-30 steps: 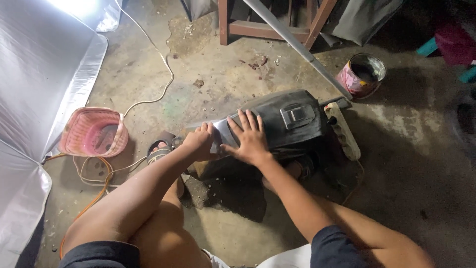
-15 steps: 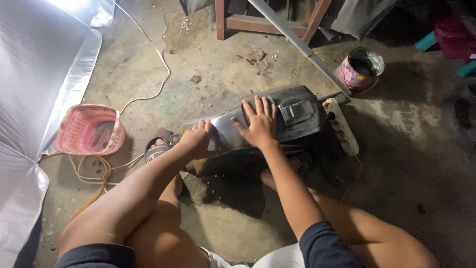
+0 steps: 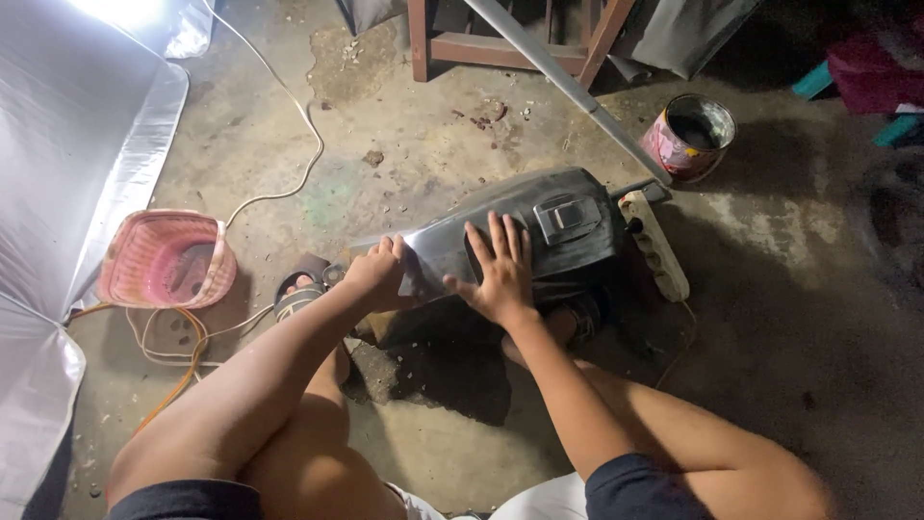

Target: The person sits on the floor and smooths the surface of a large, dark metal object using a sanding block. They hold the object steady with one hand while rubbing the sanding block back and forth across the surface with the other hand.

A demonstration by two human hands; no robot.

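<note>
My right hand (image 3: 499, 262) lies flat, palm down, fingers spread wide, on the top face of the dark curved panel (image 3: 520, 226). My left hand (image 3: 377, 273) is curled closed around the panel's lower left end, thumb side up, where a lighter grey strip runs along the edge. Both hands are in contact with the panel; neither is lifted off it.

The panel rests low over the concrete floor (image 3: 404, 144), just in front of my knees, tilted from lower left to upper right. A small rectangular latch (image 3: 568, 214) sits on its upper right portion, just beyond my right fingertips.

Just beside the panel's right end lies a white power strip (image 3: 656, 246), angled along the floor. Under the panel's left end I see a foot in a sandal (image 3: 296, 289); a second foot (image 3: 582, 316) shows beneath the right side.

Farther out on the left stands a pink woven basket (image 3: 166, 258), with an orange cord (image 3: 183, 361) and a white cable (image 3: 289, 144) looped on the floor near it. A silver reflective sheet (image 3: 67, 144) covers the far left. At upper right stands an open paint can (image 3: 695, 135), touched by a grey metal bar (image 3: 568, 82) that slants down from a wooden frame (image 3: 500, 43).
</note>
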